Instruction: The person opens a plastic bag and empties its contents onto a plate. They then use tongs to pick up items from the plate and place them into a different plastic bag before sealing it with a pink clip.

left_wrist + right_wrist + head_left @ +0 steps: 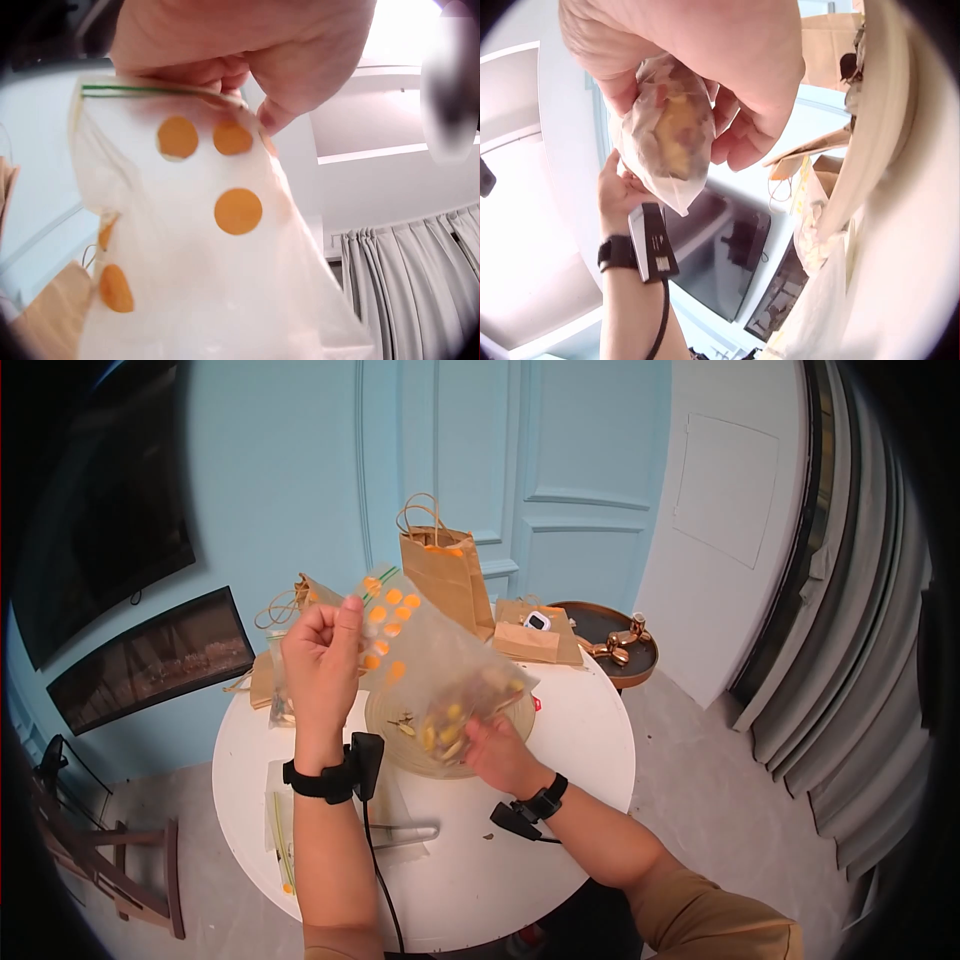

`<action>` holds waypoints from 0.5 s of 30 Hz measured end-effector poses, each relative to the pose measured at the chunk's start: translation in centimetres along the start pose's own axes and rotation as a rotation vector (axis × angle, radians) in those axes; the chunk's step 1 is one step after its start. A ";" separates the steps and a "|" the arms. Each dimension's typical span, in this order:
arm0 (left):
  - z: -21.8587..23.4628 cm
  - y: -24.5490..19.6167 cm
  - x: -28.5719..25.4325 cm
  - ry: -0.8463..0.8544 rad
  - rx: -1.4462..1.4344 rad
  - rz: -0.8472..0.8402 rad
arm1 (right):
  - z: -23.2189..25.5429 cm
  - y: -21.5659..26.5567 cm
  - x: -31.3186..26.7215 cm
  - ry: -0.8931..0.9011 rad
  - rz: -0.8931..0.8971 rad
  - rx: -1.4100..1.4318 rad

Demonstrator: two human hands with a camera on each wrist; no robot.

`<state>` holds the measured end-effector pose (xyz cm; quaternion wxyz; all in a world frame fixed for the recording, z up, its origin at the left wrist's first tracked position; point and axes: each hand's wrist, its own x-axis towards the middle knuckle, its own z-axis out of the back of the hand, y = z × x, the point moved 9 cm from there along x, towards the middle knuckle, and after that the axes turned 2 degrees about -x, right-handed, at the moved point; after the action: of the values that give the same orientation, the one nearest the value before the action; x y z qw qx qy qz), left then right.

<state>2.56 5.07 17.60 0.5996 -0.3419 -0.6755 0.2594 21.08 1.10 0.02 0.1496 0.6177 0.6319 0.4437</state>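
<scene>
A frosted zip bag (440, 645) with a green seal and orange dots is held tilted above the table. My left hand (325, 645) pinches its top corner by the seal, thumb against the edge, as the left wrist view shows close up. My right hand (508, 758) grips the lower corner, where yellow and brown dried pieces (445, 725) have gathered; in the right wrist view the bag's bottom (676, 142) sits between thumb and fingers. Below it is a round pale tray (378, 732), partly hidden by the bag, with a few yellow and dark bits inside.
On the round white table (560, 840) lie another zip bag (278, 835) and a metal tool like tongs (405, 834). Paper bags (440, 575) stand at the back, with a white timer (537, 621) on one. A dark side table (590, 622) holds copper-coloured ornaments.
</scene>
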 end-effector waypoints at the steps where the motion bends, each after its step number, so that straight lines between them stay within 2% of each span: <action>1: -0.4 1.0 0.3 0.048 -0.045 0.022 | 0.8 0.8 0.2 -0.037 0.034 0.027; 4: -1.3 3.3 0.6 0.150 -0.106 0.116 | 2.5 3.5 0.2 -0.144 0.121 0.013; 8: -3.3 7.6 0.0 0.412 -0.126 0.286 | 5.1 5.9 0.1 -0.286 0.144 0.024; 12: -5.2 9.4 -1.1 0.523 -0.068 0.359 | 6.7 7.5 -0.4 -0.455 0.137 -0.020; 15: -5.8 9.8 -2.2 0.519 0.032 0.523 | 7.9 7.9 -0.8 -0.505 0.065 -0.048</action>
<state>9.88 9.23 9.59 0.6698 -0.5479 -0.3867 0.3190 32.14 2.11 1.22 0.3030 0.7251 0.5437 0.2945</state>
